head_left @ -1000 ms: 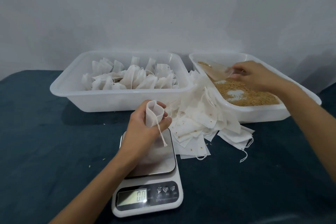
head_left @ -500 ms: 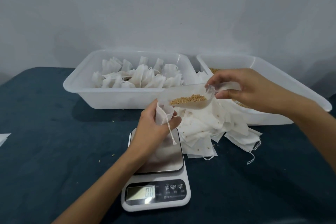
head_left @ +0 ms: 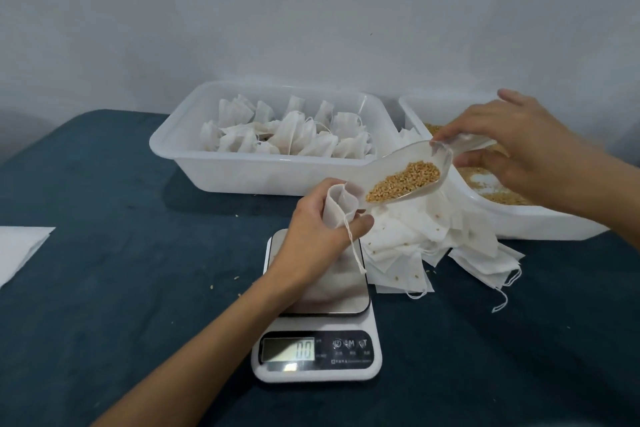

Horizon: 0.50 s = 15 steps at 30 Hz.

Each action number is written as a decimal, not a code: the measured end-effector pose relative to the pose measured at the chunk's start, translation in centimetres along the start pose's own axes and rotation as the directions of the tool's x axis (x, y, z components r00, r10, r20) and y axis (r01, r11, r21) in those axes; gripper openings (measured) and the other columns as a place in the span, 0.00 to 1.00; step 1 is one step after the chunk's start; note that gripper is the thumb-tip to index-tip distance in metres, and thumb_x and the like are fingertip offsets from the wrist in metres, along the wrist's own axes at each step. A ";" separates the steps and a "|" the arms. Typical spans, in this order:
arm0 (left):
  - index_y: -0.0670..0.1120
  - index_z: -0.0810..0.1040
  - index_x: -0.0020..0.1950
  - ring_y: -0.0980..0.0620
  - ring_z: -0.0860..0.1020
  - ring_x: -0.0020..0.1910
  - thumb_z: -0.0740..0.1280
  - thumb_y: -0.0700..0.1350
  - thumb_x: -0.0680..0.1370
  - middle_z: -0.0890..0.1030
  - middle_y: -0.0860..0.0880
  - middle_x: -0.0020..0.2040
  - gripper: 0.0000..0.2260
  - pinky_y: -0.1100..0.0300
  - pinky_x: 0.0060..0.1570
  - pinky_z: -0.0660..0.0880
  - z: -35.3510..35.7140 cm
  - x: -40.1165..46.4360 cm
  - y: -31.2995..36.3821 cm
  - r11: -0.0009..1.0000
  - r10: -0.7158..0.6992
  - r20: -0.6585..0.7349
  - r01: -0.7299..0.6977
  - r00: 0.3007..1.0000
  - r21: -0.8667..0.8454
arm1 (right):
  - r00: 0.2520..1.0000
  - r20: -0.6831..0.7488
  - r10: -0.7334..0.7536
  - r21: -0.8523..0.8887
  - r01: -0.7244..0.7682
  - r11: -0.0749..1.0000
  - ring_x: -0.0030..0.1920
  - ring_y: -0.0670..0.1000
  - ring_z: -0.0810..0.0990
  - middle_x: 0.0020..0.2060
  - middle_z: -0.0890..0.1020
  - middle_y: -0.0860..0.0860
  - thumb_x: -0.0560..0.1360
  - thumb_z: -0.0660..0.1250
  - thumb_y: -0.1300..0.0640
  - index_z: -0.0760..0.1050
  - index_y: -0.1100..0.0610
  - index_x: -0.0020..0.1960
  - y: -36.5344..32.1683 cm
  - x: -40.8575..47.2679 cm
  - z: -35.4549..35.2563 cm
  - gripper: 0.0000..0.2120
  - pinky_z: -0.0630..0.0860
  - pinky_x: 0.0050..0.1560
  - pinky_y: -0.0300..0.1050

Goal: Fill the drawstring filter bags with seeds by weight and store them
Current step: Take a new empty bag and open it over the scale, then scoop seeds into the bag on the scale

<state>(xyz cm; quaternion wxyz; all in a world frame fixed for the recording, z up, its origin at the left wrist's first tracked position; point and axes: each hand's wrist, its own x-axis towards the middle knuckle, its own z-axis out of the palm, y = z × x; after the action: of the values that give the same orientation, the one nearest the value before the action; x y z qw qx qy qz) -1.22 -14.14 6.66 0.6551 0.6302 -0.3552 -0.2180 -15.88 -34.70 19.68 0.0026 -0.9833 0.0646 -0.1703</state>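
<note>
My left hand (head_left: 317, 236) grips an empty white drawstring filter bag (head_left: 337, 210) with its mouth held open, just above the steel plate of the digital scale (head_left: 317, 308), whose display reads 0.0. My right hand (head_left: 519, 149) pinches the handle of a clear plastic scoop (head_left: 408, 170) loaded with golden seeds (head_left: 403, 182). The scoop's tip is at the bag's mouth. The bag's string hangs down over the scale.
A white tub (head_left: 242, 173) at the back holds several filled bags. A second white tub (head_left: 540, 225) at the right holds loose seeds. A pile of flat empty bags (head_left: 433, 243) lies between the scale and the tubs. White paper (head_left: 17, 250) lies at the left edge. Stray seeds dot the dark cloth.
My right hand lifted the scoop out of the seed tub with seeds in it and brought it left to the bag's mouth. My left hand kept holding the bag over the scale.
</note>
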 end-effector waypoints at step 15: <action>0.58 0.80 0.54 0.55 0.81 0.61 0.77 0.42 0.74 0.84 0.51 0.60 0.15 0.73 0.49 0.73 0.2 -0.3 0.1 1.000 -0.019 -0.017 0.020 1.000 0.006 | 0.997 0.026 -0.067 -0.141 0.070 0.988 0.58 0.59 0.79 0.52 0.83 0.50 0.75 0.72 0.61 0.81 0.52 0.60 -1.9 0.5 -0.6 0.15 0.52 0.76 0.60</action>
<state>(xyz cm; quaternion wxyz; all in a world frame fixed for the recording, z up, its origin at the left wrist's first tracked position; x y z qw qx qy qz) -1.60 -14.00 6.65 0.6540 0.6374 -0.3442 -0.2181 -15.35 -32.88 20.46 -0.0725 -0.9844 0.0426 -0.1548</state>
